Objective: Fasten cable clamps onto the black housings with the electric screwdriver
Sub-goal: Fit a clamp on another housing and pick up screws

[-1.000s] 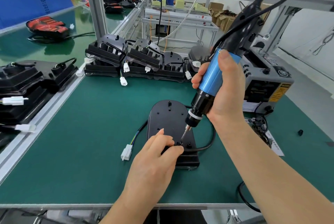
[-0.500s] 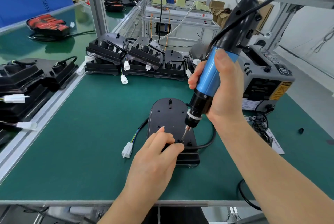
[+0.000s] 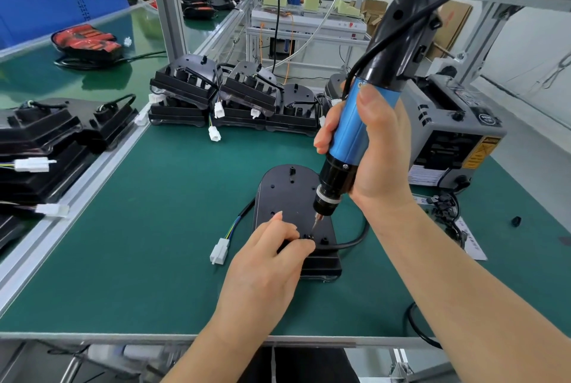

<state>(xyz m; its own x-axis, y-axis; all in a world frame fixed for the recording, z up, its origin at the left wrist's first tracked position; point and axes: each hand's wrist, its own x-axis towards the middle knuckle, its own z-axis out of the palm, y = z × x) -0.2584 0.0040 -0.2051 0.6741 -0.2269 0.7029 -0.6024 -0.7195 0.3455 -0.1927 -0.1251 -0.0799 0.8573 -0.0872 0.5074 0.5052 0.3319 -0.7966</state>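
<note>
Screw-driving step. The right hand (image 3: pixel 375 147) grips the electric screwdriver (image 3: pixel 349 135), its bit down on the cable clamp (image 3: pixel 309 237) at the near end of the black housing (image 3: pixel 287 194), mid-bench on the green mat (image 3: pixel 139 228). The left hand (image 3: pixel 265 262) pinches the clamp steady. Next, likely: bit square, press down, drive the screw until seated.

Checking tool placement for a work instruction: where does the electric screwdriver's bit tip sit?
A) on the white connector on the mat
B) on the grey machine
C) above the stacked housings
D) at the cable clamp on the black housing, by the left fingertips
D: the electric screwdriver, gripped by the right hand, has its bit down at the cable clamp that the left hand pinches on the black housing.
</note>
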